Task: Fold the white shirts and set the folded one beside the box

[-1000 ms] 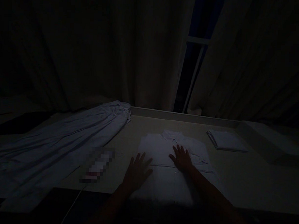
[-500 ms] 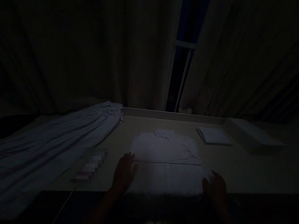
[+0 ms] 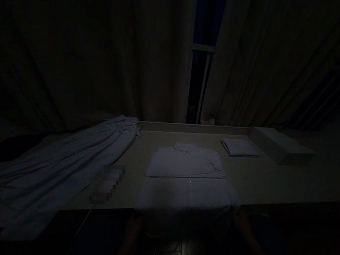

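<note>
The room is very dark. A white collared shirt [image 3: 185, 165] lies flat, front up, on a pale table [image 3: 268, 179], its sleeves folded in and its lower part reaching the near edge. My left hand [image 3: 133, 224] sits below the table edge at the shirt's lower left corner. My right hand [image 3: 242, 223] is below the edge at the lower right corner. Both are dim shapes, and I cannot make out whether they grip the hem.
A long pale garment [image 3: 60, 161] is spread over the table's left side. A small folded cloth [image 3: 239, 147] and a low pale block [image 3: 281, 146] lie at the back right. A blurred small object [image 3: 108, 183] with a cable [image 3: 84, 221] sits left of the shirt. Curtains hang behind.
Both hands slid from the middle of the shirt out to its sides, then down past the near table edge. The view shifted slightly.
</note>
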A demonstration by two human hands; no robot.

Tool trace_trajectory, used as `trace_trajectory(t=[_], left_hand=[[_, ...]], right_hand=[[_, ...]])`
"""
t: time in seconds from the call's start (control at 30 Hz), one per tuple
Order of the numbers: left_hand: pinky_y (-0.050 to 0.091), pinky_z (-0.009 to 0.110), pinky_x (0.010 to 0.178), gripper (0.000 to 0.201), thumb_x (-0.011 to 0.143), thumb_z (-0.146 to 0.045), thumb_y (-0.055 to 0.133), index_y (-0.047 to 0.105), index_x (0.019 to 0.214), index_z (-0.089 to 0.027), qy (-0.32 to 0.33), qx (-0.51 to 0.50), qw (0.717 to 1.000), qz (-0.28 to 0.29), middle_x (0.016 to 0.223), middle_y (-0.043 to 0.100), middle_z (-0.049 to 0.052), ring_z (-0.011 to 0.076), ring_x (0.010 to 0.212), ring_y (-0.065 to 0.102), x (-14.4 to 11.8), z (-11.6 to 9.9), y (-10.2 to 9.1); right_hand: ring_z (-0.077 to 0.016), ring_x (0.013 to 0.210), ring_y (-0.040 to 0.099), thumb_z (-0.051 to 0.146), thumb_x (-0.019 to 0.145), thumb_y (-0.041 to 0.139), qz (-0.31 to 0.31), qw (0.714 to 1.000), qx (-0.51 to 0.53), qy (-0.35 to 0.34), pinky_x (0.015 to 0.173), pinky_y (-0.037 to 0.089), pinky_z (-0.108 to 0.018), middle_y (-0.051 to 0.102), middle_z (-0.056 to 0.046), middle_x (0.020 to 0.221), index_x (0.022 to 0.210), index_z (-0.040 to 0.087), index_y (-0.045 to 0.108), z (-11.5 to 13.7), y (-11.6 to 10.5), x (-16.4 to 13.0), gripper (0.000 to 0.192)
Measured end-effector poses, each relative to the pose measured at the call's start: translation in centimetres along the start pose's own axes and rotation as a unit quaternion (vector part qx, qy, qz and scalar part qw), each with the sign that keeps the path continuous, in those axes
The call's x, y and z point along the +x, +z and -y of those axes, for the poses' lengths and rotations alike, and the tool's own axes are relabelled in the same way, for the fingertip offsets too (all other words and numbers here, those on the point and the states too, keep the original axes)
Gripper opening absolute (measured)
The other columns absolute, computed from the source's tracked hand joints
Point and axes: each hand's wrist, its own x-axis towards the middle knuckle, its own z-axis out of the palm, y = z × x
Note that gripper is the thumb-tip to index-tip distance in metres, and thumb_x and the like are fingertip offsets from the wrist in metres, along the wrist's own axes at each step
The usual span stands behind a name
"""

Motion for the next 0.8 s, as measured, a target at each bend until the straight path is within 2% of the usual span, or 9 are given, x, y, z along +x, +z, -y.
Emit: trace_trajectory(t=[0.13, 0.3, 0.43, 0.53, 0.6, 0.67, 0.73, 0.8], left_hand=[[0.056, 0.038, 0.072, 0.016, 0.061, -0.021, 0.062, 0.061, 0.077, -0.018, -0.023, -0.013, 0.999, -0.03, 0.078, 0.071, 0.008, 0.0288, 0.084, 0.07, 1.0, 1.1, -0.5], [0.055, 0.035, 0.07, 0.04, 0.066, -0.036, 0.066, 0.063, 0.101, -0.016, -0.044, -0.02, 0.998, 0.032, 0.093, 0.073, 0.01, 0.0266, 0.086, 0.07, 0.4, 1.2, -0.6], [0.053, 0.035, 0.073, 0.049, 0.066, -0.043, 0.066, 0.062, 0.105, -0.014, -0.017, -0.026, 0.998, 0.062, 0.097, 0.072, 0.011, 0.0268, 0.088, 0.07, -1.1, -0.9, -1.2], [0.051, 0.034, 0.07, 0.047, 0.065, -0.051, 0.066, 0.062, 0.096, -0.016, 0.046, 0.037, 0.998, 0.038, 0.089, 0.072, 0.008, 0.0269, 0.085, 0.068, -1.7, -3.1, -2.5], [0.05, 0.033, 0.065, 0.043, 0.064, -0.054, 0.065, 0.063, 0.088, -0.018, 0.064, 0.089, 0.994, 0.025, 0.078, 0.07, 0.005, 0.0261, 0.076, 0.067, -1.6, -4.6, -3.6], [0.05, 0.032, 0.064, 0.041, 0.063, -0.055, 0.066, 0.064, 0.082, -0.019, 0.08, 0.106, 0.991, 0.031, 0.077, 0.07, 0.004, 0.0258, 0.075, 0.066, -1.3, -5.8, -4.7], [0.052, 0.032, 0.069, 0.041, 0.06, -0.053, 0.071, 0.066, 0.084, -0.019, 0.088, 0.073, 0.993, 0.043, 0.088, 0.072, 0.005, 0.0267, 0.086, 0.067, -1.1, -7.0, -5.5], [0.053, 0.034, 0.072, 0.046, 0.06, -0.05, 0.075, 0.068, 0.094, -0.02, 0.074, -0.004, 0.995, 0.061, 0.099, 0.072, 0.007, 0.0271, 0.093, 0.067, -1.3, -8.3, -5.9]], right_hand=[[-0.0337, 0.094, 0.067, 0.061, 0.065, 0.049, 0.013, 0.999, 0.0, 0.043, 0.077, 0.051, -0.04, 0.073, -0.014, 0.097, 0.089, 0.018, 0.07, 0.1, 0.2, -0.4, 0.053], [-0.033, 0.092, 0.068, 0.057, 0.065, 0.052, 0.014, 0.996, 0.026, 0.087, 0.074, 0.052, -0.038, 0.074, -0.012, 0.097, 0.092, 0.017, 0.072, 1.8, -1.2, -1.4, 0.052], [-0.0319, 0.092, 0.068, 0.055, 0.067, 0.05, 0.026, 0.992, 0.071, 0.101, 0.073, 0.052, -0.036, 0.074, -0.012, 0.095, 0.087, 0.016, 0.073, 3.7, -2.8, -2.1, 0.049], [-0.0308, 0.092, 0.068, 0.057, 0.069, 0.05, 0.036, 0.99, 0.082, 0.107, 0.073, 0.052, -0.036, 0.074, -0.012, 0.097, 0.09, 0.017, 0.073, 4.5, -4.7, -1.9, 0.051], [-0.031, 0.091, 0.068, 0.057, 0.069, 0.052, 0.034, 0.991, 0.068, 0.113, 0.073, 0.052, -0.036, 0.073, -0.014, 0.098, 0.092, 0.016, 0.073, 5.1, -6.3, -1.4, 0.052], [-0.0312, 0.093, 0.068, 0.057, 0.068, 0.056, 0.03, 0.992, 0.06, 0.106, 0.074, 0.052, -0.037, 0.073, -0.014, 0.102, 0.097, 0.015, 0.072, 6.0, -7.9, -0.9, 0.054], [-0.0313, 0.097, 0.067, 0.058, 0.069, 0.059, 0.025, 0.994, 0.056, 0.091, 0.078, 0.052, -0.037, 0.071, -0.013, 0.108, 0.104, 0.016, 0.071, 7.3, -9.4, -0.5, 0.057], [-0.0313, 0.101, 0.066, 0.06, 0.071, 0.059, 0.027, 0.995, 0.054, 0.073, 0.08, 0.052, -0.037, 0.07, -0.012, 0.113, 0.109, 0.018, 0.07, 9.0, -10.6, -0.2, 0.059]])
